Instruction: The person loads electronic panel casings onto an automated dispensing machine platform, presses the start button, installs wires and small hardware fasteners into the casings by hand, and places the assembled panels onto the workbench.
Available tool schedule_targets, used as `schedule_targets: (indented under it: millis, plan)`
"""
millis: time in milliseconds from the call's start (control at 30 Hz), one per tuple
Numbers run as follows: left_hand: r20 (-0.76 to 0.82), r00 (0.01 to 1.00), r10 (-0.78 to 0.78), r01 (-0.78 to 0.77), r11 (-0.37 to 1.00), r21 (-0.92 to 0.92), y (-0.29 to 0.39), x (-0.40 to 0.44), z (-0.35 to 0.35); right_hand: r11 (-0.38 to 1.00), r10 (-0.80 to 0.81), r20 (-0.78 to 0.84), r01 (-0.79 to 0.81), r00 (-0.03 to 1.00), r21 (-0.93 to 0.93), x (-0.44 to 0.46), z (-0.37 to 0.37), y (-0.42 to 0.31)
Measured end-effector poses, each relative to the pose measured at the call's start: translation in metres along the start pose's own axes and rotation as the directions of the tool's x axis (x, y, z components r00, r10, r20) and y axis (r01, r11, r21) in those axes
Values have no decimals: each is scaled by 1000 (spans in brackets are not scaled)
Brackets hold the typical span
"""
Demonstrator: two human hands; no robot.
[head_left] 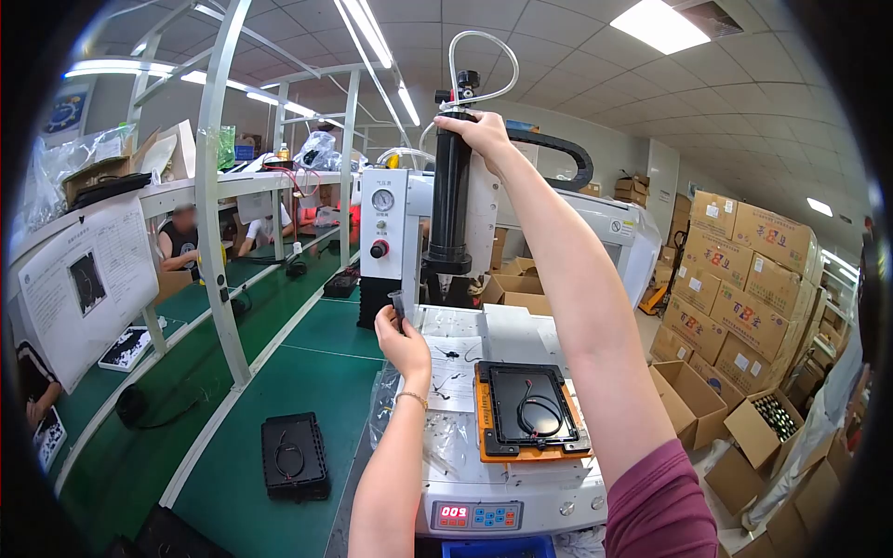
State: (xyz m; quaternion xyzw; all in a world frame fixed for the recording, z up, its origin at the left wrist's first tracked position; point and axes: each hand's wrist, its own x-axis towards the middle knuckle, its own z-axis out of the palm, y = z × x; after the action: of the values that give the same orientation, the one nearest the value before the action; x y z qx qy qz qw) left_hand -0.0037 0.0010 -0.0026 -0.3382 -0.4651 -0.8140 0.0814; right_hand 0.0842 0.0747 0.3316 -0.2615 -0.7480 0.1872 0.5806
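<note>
My right hand point(476, 135) is raised high, its fingers closed around the top of an upright black cylinder point(450, 200) mounted on the bench machine. A clear hose point(513, 63) loops up from the fitting above it. Lower and to the left, my left hand point(406, 346) pinches a small dark grey tube-like piece point(397, 303), whose exact kind I cannot make out. Below the right forearm, a black rectangular panel point(507, 402) with a coiled cable point(541, 415) lies in an orange-and-black fixture point(485, 430) on the machine bed.
A gauge box point(382, 219) stands left of the cylinder. Another black panel stack point(294, 456) lies on the green bench point(233, 521). A control panel point(476, 515) reads 009. Cartons point(735, 279) are piled at right. Co-workers point(179, 237) sit beyond the metal frame point(221, 205).
</note>
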Motion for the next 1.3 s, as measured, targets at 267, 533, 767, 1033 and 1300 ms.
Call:
schedule_targets:
  millis: [267,533,767,1033,1300]
  plan:
    - [-8,1000,-14,14,1000,9,1,-2,-1,996,-49,-110,40,993,-80,-4,7,-1]
    - [-319,937,142,-131,990,54,33,41,-11,946,-316,-143,301,938,-117,-128,-64,-57]
    - [-282,705,651,-551,753,361,147,106,-113,852,-417,392,503,820,-146,-260,-196,-26]
    - [-34,720,693,-585,632,509,307,22,-379,923,-385,552,315,739,222,-406,-180,-54]
    - [-484,691,537,86,603,793,407,-204,-594,957,-290,721,201,629,210,-470,-189,-114]
